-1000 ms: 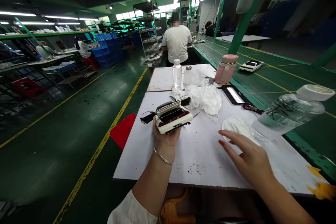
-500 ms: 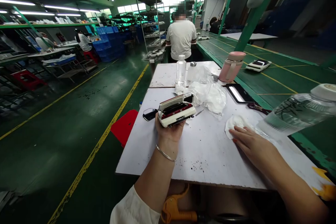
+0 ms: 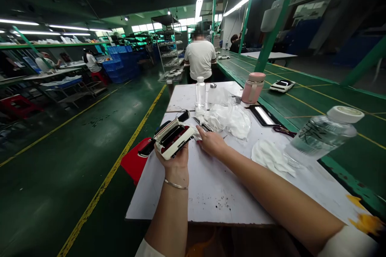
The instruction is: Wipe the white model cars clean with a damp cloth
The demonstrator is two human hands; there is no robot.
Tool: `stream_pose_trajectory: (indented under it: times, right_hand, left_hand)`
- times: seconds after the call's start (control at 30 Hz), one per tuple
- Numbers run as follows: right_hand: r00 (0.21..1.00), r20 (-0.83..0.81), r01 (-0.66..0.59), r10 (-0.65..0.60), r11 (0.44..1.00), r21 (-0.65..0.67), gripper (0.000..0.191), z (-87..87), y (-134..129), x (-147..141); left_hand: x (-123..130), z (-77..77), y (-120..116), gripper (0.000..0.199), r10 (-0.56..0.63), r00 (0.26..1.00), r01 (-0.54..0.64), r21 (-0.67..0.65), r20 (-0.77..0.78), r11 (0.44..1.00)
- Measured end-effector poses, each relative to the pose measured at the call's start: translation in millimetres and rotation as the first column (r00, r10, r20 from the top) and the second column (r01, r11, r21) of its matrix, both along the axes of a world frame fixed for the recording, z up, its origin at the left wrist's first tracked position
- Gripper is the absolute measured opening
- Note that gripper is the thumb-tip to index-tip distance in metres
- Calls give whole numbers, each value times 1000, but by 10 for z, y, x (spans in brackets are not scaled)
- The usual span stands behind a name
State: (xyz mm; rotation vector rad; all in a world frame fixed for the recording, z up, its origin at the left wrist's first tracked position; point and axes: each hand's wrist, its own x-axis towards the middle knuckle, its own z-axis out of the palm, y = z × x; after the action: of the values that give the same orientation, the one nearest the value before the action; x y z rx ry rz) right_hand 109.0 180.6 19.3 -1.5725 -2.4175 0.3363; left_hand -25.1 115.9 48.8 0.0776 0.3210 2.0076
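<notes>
A white model car (image 3: 173, 140) with its rear lid raised and its doors swung out rests in my left hand (image 3: 174, 164), which is closed around its underside. Letters show on its tail. My right hand (image 3: 212, 144) is low over the table, just right of the car, with its fingers pointing left and slightly apart. Beside the fingers lie small dark tools (image 3: 206, 127) and a bit of white material; whether I touch them is hard to see. A crumpled white cloth (image 3: 268, 156) lies on the table to the right.
On the white table (image 3: 211, 184) stand a clear bottle (image 3: 200, 94), a pink cup (image 3: 253, 88) and a large water bottle (image 3: 327, 132). A plastic bag (image 3: 238, 120) and a black-framed panel (image 3: 265, 115) lie farther back. Another car (image 3: 282, 85) sits on the green bench; a person (image 3: 200, 58) sits ahead.
My right hand has left the white cloth and moved left across the table to the tools near the car. My left hand has turned the car slightly and shifted it left.
</notes>
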Motion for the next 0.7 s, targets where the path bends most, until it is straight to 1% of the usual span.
stream_pose_trajectory:
  times: [0.07,0.1,0.13,0.2,0.3,0.4,0.47,0.5,0.53,0.57,0.6,0.63,0.67,0.7]
  right_hand:
    - [999,-37,16,-18,999,-43,37,-62,128,-66]
    - [997,-67,23,-27,998,-60,33,-64,175,-68]
    - [994,-105,28,-36,997,-74,30,-47,212,-50]
    - [976,-210,39,-56,996,-86,28,46,264,41]
    - [900,-429,59,-74,997,-47,31,312,284,255]
    - [782,-622,80,-36,996,43,28,692,174,432]
    - [715,-698,66,35,991,117,23,961,7,468]
    - [694,-713,36,100,984,173,22,1084,-96,456]
    - [686,-700,-19,197,967,254,21,1191,-201,428]
    - [699,-645,-90,310,932,351,19,1280,-300,388]
    - [725,-548,-172,418,879,444,18,1346,-383,342]
    - [758,-418,-255,501,817,518,17,1390,-445,297]
    - [789,-277,-330,548,759,561,17,1414,-481,258]
    - [812,-151,-392,564,717,576,15,1422,-495,231]
  left_hand:
    - [-5,-7,10,44,-12,1000,12,-1,18,1000]
    - [-3,-11,14,44,-22,999,22,-6,24,1000]
    - [2,-15,16,44,-33,999,34,-15,32,999]
    - [16,-22,17,43,-55,997,57,-43,53,997]
    - [42,-33,4,42,-93,993,97,-52,74,994]
    - [70,-52,-23,44,-132,990,133,-4,50,991]
    - [91,-64,-40,44,-153,987,153,2,51,988]
    - [103,-68,-46,44,-159,986,160,-2,57,987]
    - [115,-69,-50,43,-165,984,166,-6,59,986]
    - [127,-68,-54,42,-171,984,172,-8,58,985]
    - [140,-64,-58,41,-177,983,178,-7,55,984]
    - [153,-58,-61,41,-188,981,189,-5,50,982]
    - [165,-51,-65,41,-202,978,202,-4,46,979]
    - [178,-45,-68,41,-218,975,218,-8,45,976]
